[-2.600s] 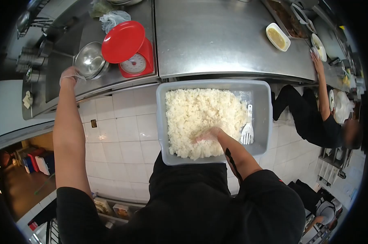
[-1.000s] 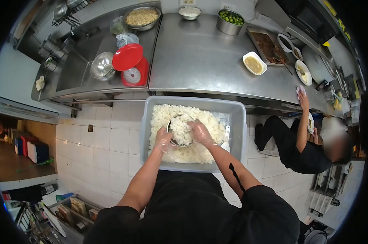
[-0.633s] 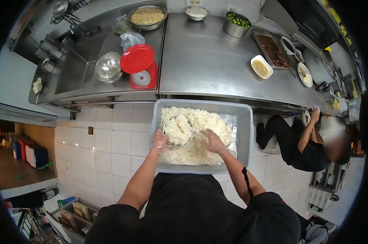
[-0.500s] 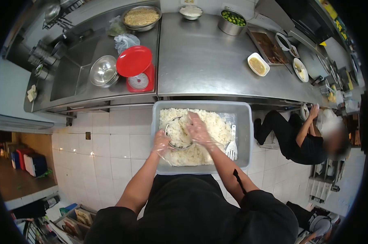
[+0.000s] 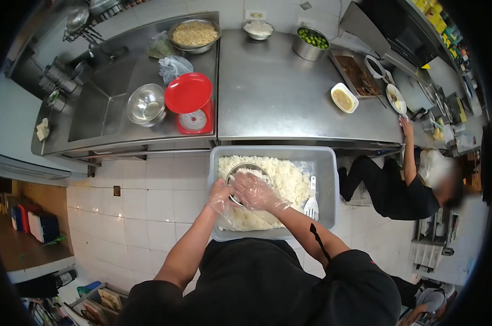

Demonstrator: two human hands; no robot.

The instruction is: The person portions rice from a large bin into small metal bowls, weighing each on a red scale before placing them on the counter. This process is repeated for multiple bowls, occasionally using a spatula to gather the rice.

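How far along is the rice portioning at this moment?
Done: the small metal bowl already holds some rice. In hand: the left hand grips the bowl inside the grey tub; the right hand lies flat over its rice. Still to do, likely: the bowl is not yet on the red scale, and the tub is mostly full.

Steel counter (image 5: 289,98) with sink (image 5: 94,108) stands over white tiled floor (image 5: 142,206).

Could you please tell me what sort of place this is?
Most likely a restaurant kitchen: a long stainless-steel counter bears a red dial kitchen scale, and the left hand holds a small round metal bowl in a large grey plastic tub of cooked white rice.
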